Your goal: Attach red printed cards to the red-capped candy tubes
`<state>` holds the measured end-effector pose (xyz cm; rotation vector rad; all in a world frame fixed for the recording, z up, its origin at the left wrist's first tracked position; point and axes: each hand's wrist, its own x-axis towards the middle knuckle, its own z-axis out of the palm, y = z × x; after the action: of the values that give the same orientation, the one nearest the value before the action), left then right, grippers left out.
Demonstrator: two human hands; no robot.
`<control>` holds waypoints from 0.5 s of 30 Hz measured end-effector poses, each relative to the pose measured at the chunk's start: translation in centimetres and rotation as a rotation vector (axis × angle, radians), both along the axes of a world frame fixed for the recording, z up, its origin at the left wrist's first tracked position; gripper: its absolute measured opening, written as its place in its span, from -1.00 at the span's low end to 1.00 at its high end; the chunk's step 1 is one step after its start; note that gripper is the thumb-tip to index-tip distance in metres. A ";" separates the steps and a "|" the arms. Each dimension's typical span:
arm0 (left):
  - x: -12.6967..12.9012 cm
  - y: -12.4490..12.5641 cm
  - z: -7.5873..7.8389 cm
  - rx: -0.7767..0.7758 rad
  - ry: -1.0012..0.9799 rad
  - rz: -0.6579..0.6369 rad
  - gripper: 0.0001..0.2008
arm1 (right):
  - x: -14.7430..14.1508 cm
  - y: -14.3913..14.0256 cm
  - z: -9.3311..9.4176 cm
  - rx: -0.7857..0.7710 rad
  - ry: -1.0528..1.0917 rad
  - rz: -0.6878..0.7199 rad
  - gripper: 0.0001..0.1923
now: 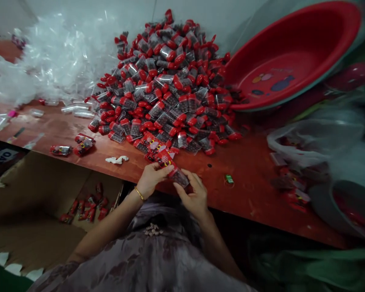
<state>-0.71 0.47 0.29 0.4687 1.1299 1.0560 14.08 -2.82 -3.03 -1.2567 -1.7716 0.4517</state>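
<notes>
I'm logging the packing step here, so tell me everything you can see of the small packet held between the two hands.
The packet is a small, slim clear-plastic sleeve with a red printed label at its upper end and dark contents showing through the lower end. It lies tilted, red end up and to the left, just above the near edge of the wooden table. The left hand pinches the red end, and the right hand has its grip on the clear end. It looks like the pieces in the pile behind it.

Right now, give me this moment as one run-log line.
left hand: grips red-labelled packet | right hand: grips its other end | position: table edge | behind: pile of red-capped tubes | carton: lower left
</notes>
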 end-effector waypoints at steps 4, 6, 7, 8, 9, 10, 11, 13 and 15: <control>0.7 -0.4 -0.8 0.010 -0.074 -0.018 -0.59 | -0.8 0.0 -0.3 -0.008 0.023 -0.051 -0.68; 0.7 -0.4 -1.1 0.031 -0.062 -0.006 -0.63 | -1.1 0.0 -0.4 -0.013 0.065 -0.053 -0.69; 0.7 -0.4 -1.1 0.041 -0.056 0.002 -0.64 | -1.2 0.0 -0.4 -0.026 0.088 -0.036 -0.69; 0.8 -0.4 -1.1 0.054 -0.055 0.010 -0.65 | -1.4 -0.1 -0.5 -0.048 0.114 -0.017 -0.68; 0.9 -0.4 -1.0 0.070 -0.064 0.022 -0.66 | -1.6 -0.1 -0.5 -0.075 0.145 -0.003 -0.68; 1.0 -0.5 -1.0 0.090 -0.081 0.028 -0.67 | -1.8 -0.2 -0.5 -0.102 0.183 -0.002 -0.67; 1.2 -0.5 -0.9 0.113 -0.100 0.032 -0.67 | -2.1 -0.2 -0.6 -0.122 0.227 -0.019 -0.67; 1.6 -0.7 -0.6 0.161 -0.125 0.026 -0.69 | -2.8 -0.3 -0.7 -0.144 0.323 -0.084 -0.65; 1.8 -0.7 -0.4 0.192 -0.138 0.008 -0.70 | -3.3 -0.3 -0.7 -0.149 0.394 -0.116 -0.64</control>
<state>1.11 -0.25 -0.10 0.5345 0.9134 1.1913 10.75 -3.15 -3.78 -1.2643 -1.3470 0.7204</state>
